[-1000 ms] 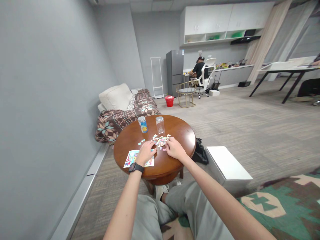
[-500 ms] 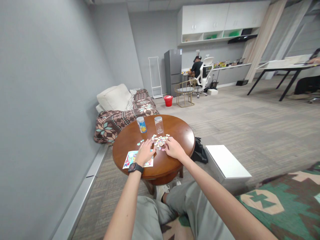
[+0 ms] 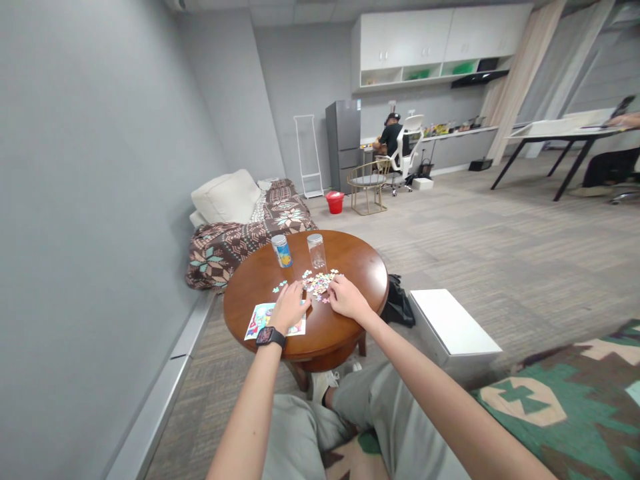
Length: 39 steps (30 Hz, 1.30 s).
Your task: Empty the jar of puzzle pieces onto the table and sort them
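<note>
On the round brown table [image 3: 350, 257] lies a loose heap of small, pale, many-coloured jigsaw puzzle pieces [image 3: 318, 283]. My right hand [image 3: 346, 297] rests at the heap's right edge, fingertips bent down among the pieces; whatever they pinch is hidden. My left hand [image 3: 289, 308], fingers apart and holding nothing visible, lies over the colourful picture sheet [image 3: 257, 321] and covers part of it. A few teal puzzle pieces [image 3: 280, 287] lie apart, just beyond my left fingertips. Behind the heap stands a clear jar with a silver lid [image 3: 317, 252]; left of it is a blue-and-yellow labelled jar [image 3: 283, 253].
A white box [image 3: 453, 321] and a black bag [image 3: 400, 303] stand right of the table. Behind it is a couch with a patterned cover [image 3: 250, 233]. Farther back are a red bucket [image 3: 335, 202], a gold-framed chair [image 3: 367, 183] and a seated person [image 3: 390, 137].
The view has shifted very slightly. Both hands stay in nearly the same places, the right at the heap and the left over the sheet; the jars stand where they were.
</note>
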Motion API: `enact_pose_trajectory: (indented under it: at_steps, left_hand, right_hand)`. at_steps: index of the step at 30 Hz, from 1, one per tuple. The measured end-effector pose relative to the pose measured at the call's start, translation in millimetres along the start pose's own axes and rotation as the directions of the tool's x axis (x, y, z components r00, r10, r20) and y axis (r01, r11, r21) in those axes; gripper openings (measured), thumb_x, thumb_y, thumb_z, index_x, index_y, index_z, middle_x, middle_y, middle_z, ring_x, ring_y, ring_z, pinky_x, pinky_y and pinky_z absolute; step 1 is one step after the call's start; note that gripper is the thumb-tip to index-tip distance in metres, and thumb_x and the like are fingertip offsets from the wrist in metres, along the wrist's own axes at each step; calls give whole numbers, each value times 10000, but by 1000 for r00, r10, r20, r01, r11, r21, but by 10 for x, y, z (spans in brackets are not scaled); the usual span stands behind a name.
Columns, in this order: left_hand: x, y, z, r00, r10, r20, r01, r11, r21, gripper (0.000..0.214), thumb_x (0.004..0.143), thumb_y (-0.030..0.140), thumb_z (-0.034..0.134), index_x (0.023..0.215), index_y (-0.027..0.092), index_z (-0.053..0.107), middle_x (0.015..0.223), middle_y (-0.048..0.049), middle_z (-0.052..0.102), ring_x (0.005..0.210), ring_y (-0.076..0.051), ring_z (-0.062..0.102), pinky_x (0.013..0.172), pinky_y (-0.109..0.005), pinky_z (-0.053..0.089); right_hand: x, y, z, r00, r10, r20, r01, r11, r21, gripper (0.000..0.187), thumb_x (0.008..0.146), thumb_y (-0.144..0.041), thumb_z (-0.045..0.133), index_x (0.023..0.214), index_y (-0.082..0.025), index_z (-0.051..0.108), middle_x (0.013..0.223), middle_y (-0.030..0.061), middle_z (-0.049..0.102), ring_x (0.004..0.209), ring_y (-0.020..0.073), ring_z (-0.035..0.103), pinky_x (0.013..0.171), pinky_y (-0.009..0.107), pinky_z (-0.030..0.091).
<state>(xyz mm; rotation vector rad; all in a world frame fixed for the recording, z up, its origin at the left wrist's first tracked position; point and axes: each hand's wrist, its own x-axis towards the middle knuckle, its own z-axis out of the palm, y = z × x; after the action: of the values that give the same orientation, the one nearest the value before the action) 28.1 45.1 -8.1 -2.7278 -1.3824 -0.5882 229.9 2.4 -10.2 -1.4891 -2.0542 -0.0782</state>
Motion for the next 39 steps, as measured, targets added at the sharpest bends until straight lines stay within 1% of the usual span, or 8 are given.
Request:
enact_pose_trajectory:
  at_steps: [4,6,10,20,24,29,34,39]
  left_hand:
    - [3,-3,-4,1000,-16,-22,16,1000,19,329,901,310,492,1176,151,580,1236,-134,603,1184,-264,553,1091,-434,392]
    - [3,-4,2,999,-26,-25,26,999,21,355,903,310,490,1206,148,580,1278,-139,589,1216,-271,537,1100,-442,383]
    - [2,-2,22,999,-47,-5,47,999,2,396,901,292,491,1268,169,572,1368,-119,562,1298,-265,490,1158,-463,305]
    - [3,-6,-5,998,1,-65,-2,1000,-14,330,882,290,516,1155,151,641,1247,-128,634,1178,-268,576,1074,-431,417]
    - [4,9,-12,998,-22,-65,20,999,-32,336,879,292,522,1168,143,610,1246,-137,639,1189,-275,576,1082,-442,408]
    - [1,1,5,994,-79,-73,79,997,-7,354,862,287,536,1176,133,593,1258,-164,629,1200,-300,572,1075,-460,409]
    - [2,-14,19,999,-33,-41,32,999,-32,364,876,277,517,1212,158,590,1307,-139,612,1275,-280,525,1112,-455,378]
    - [13,-12,18,998,-62,-31,61,998,-33,379,870,289,530,1210,139,605,1308,-145,614,1271,-278,529,1133,-454,355]
  right_hand:
    - [0,1,4,1000,1,-1,-1,1000,-6,171,878,-100,463,827,-153,617,916,87,579,870,188,527,800,288,441]
    - [0,8,14,1000,-1,-6,1,1000,-11,172,882,-105,463,825,-152,618,923,90,578,873,189,526,799,288,440]
    - [4,17,25,1000,-3,-5,3,1000,-11,169,881,-101,465,826,-146,619,919,90,576,875,188,528,804,287,439]
    - [5,-1,6,1000,9,5,-8,1000,-10,177,883,-100,461,813,-144,618,909,87,575,872,184,528,801,283,435]
    - [10,2,7,1000,4,6,-4,1000,-20,180,887,-105,458,816,-146,618,913,86,576,872,184,528,799,284,434]
    - [5,-9,-5,1000,3,10,-3,1000,-11,170,882,-103,462,843,-142,623,926,90,578,875,185,530,811,288,438]
    - [0,-9,-7,1000,7,8,-7,1000,-13,177,888,-108,461,843,-143,629,925,91,577,871,187,527,802,288,437]
    - [5,13,16,1000,0,2,0,1000,-15,175,888,-109,465,833,-145,627,924,89,574,881,188,524,806,288,434]
